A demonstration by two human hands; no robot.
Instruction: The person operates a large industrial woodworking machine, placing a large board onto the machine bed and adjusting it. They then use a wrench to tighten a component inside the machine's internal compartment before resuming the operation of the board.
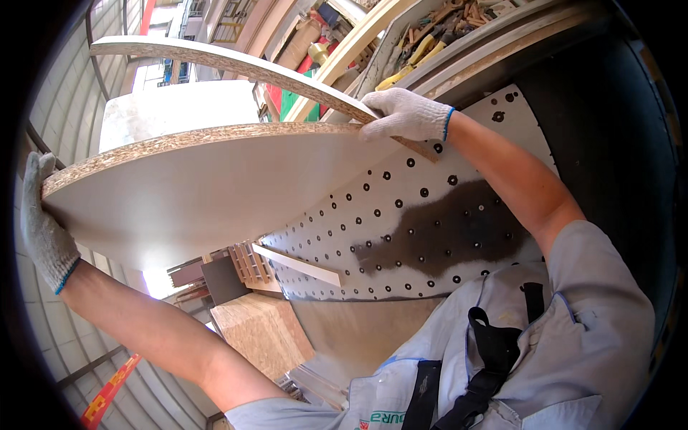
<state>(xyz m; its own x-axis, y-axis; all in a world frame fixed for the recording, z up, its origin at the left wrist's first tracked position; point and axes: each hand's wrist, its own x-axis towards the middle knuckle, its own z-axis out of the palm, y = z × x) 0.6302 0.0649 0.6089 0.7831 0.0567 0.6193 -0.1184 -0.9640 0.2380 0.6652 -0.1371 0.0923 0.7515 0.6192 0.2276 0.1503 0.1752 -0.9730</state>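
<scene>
A large white-faced chipboard panel (215, 186) is tilted up in front of me, its raw edge toward the top. My left hand (47, 222), in a pale knitted glove, grips its left end. My right hand (405, 116), gloved alike, is closed at the right end, where a second chipboard piece (236, 66) with a white face meets the panel. The fingers wrap over both edges there; their tips are partly hidden. Below lies a white machine table (373, 211) dotted with black round spots and marked by a dark patch.
A narrow white strip (297, 265) lies on the table's left part. Beyond the table stand a chipboard stack (261, 333) and a wooden pallet (251, 266). A tray of tools and scraps (444, 32) sits at the far side. Black surface (609, 143) borders the right.
</scene>
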